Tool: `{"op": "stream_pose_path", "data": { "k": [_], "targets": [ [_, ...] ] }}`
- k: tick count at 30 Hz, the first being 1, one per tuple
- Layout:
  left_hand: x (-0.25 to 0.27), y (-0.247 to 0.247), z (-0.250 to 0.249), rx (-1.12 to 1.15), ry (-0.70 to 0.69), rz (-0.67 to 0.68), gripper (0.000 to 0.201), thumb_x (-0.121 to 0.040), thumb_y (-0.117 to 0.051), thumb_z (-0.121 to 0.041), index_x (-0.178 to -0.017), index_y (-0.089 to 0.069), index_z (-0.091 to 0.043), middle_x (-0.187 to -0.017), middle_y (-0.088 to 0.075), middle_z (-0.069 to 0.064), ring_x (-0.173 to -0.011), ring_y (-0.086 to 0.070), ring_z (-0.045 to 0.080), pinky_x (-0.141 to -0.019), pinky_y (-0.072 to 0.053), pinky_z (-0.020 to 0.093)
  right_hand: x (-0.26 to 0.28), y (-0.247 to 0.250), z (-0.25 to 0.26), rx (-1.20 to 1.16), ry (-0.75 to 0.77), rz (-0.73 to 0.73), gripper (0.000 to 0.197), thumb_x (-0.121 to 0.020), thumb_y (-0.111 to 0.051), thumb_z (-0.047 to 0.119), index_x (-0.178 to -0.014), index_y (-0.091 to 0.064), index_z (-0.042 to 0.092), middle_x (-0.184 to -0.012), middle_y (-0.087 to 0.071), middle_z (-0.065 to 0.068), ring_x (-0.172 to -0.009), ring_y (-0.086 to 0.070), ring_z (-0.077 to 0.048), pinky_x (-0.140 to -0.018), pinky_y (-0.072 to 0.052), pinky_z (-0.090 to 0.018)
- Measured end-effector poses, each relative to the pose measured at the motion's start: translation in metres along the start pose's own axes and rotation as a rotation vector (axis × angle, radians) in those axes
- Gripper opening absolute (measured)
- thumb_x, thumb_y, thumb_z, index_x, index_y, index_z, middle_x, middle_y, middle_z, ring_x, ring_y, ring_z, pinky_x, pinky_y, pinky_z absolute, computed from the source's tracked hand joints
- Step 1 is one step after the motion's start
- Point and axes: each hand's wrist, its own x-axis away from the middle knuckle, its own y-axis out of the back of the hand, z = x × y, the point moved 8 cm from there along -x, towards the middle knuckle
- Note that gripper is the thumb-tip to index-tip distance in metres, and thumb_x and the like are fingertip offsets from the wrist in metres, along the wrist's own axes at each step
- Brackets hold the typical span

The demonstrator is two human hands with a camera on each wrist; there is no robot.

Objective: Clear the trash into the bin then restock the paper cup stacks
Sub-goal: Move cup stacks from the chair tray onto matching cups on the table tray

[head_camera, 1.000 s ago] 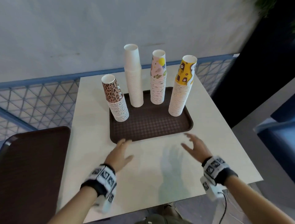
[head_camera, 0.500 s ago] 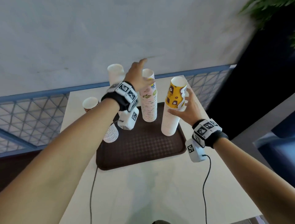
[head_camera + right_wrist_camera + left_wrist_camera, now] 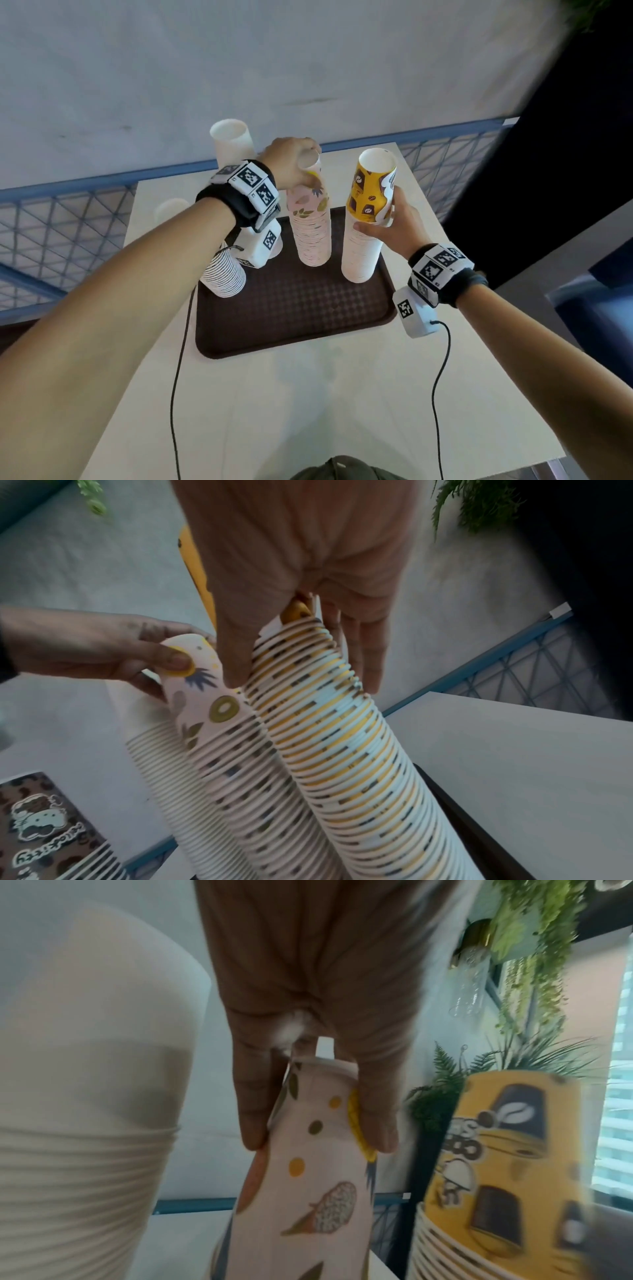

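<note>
Four paper cup stacks stand on a brown tray (image 3: 294,308): a leopard-print stack (image 3: 222,277) at the front left, a plain white stack (image 3: 233,140) behind it, a pink floral stack (image 3: 311,233) in the middle and a yellow stack (image 3: 370,192) on the right. My left hand (image 3: 310,164) reaches over from the left and pinches the top cup of the pink stack (image 3: 308,1177) near its rim. My right hand (image 3: 380,212) grips the yellow stack (image 3: 342,737) just below its top cup, thumb in front and fingers behind. My left forearm hides the top of the leopard stack.
The tray lies on a white table (image 3: 308,411) whose far edge meets a blue mesh railing (image 3: 68,233) and a grey wall. A dark panel (image 3: 548,171) rises at the right. Two wrist cables (image 3: 178,377) trail over the near tabletop. Green plants (image 3: 534,961) hang at the far right.
Both hands rose from the tabletop to the stacks. In the last half second the left fingers curled round the top pink cup; the right hand stayed on the yellow stack.
</note>
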Motion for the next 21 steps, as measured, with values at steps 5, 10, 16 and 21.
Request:
{"op": "stream_pose_path", "data": {
  "k": [5, 10, 16, 21],
  "targets": [
    [0.052, -0.008, 0.004, 0.005, -0.063, 0.096, 0.058, -0.071, -0.076, -0.022, -0.124, -0.052, -0.021, -0.127, -0.055, 0.010, -0.120, -0.048, 0.027, -0.104, -0.038, 0.037, -0.001, 0.001, 0.000, -0.009, 0.003, -0.001, 0.074, -0.070, -0.078, 0.023, -0.129, -0.037, 0.009, -0.129, -0.056, -0.010, -0.116, -0.054, -0.026, -0.091, -0.043, -0.031],
    [0.100, -0.005, 0.016, -0.036, -0.069, 0.142, 0.058, -0.064, -0.075, -0.034, -0.118, -0.057, -0.024, -0.112, -0.060, 0.010, -0.107, -0.054, 0.026, -0.096, -0.043, 0.043, 0.001, -0.003, 0.000, -0.025, 0.007, 0.001, 0.072, -0.070, -0.078, 0.023, -0.128, -0.037, 0.008, -0.128, -0.057, -0.011, -0.115, -0.055, -0.026, -0.089, -0.044, -0.031],
    [0.127, 0.011, 0.043, -0.085, -0.030, 0.096, 0.053, -0.066, -0.077, -0.027, -0.115, -0.059, -0.022, -0.120, -0.060, 0.005, -0.113, -0.053, 0.025, -0.095, -0.040, 0.037, 0.003, -0.008, 0.005, -0.034, 0.020, 0.006, 0.073, -0.070, -0.078, 0.023, -0.128, -0.037, 0.007, -0.129, -0.056, -0.011, -0.115, -0.055, -0.027, -0.091, -0.045, -0.033],
    [0.126, 0.016, 0.053, -0.142, -0.001, 0.111, 0.056, -0.069, -0.077, -0.021, -0.120, -0.055, -0.021, -0.119, -0.059, 0.007, -0.112, -0.052, 0.027, -0.085, -0.034, 0.029, 0.004, -0.009, 0.006, -0.040, 0.027, 0.009, 0.073, -0.070, -0.078, 0.022, -0.129, -0.036, 0.007, -0.129, -0.055, -0.011, -0.115, -0.054, -0.027, -0.092, -0.045, -0.034]
  ]
}}
